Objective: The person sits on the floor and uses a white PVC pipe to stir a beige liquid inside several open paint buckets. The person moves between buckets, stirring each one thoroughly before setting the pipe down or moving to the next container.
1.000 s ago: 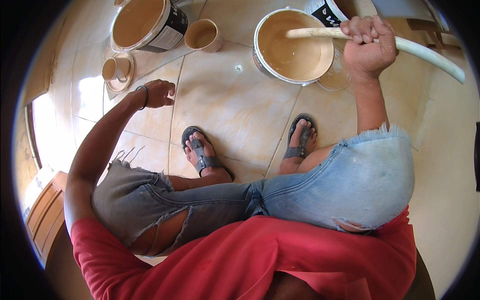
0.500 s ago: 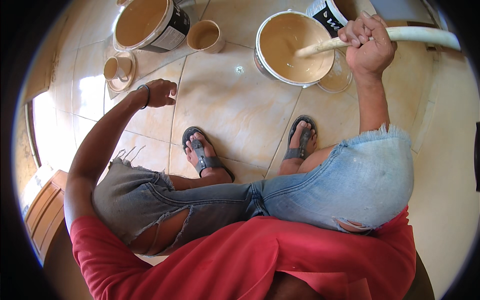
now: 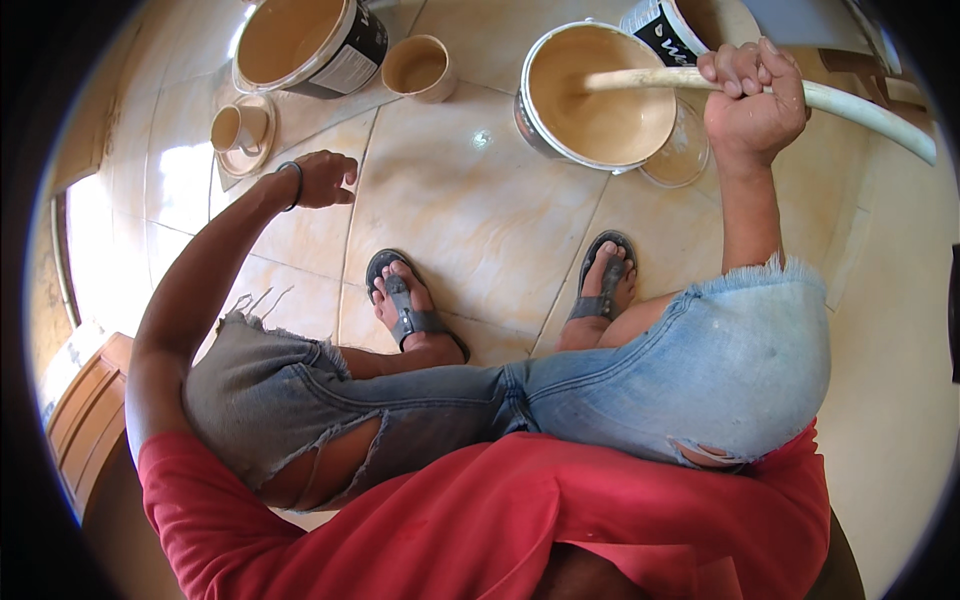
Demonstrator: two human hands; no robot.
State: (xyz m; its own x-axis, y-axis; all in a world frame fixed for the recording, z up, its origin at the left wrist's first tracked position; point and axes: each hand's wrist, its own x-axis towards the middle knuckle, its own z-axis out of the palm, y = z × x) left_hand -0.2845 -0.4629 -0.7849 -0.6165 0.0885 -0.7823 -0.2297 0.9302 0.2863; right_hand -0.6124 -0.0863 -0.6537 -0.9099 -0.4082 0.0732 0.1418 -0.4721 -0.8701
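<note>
My right hand (image 3: 757, 103) is closed around a long white pipe (image 3: 866, 116). The pipe's far end, coated in tan, dips into tan liquid (image 3: 610, 115) in a white-rimmed bucket (image 3: 543, 140) ahead of me on the right. How deep it reaches is hidden by the liquid. My left hand (image 3: 322, 180) hangs in the air above the floor, wearing a dark wristband. It holds nothing; its fingers are loosely bent, with a gap beside the thumb. Nearest to it, a tan-smeared mug (image 3: 238, 128) stands on a round saucer-like lid (image 3: 245, 160).
A second bucket (image 3: 335, 60) with tan contents stands far left, beside a small tan pot (image 3: 418, 70). Another dark-labelled bucket (image 3: 664, 32) is behind the right one. A round lid (image 3: 686, 160) lies on the tiled floor (image 3: 455, 200). My sandalled feet (image 3: 405, 300) are below.
My right hand has shifted slightly right and down. The pipe has swung in the bucket, its dipped end now farther back and its free end lower. My left hand has barely moved.
</note>
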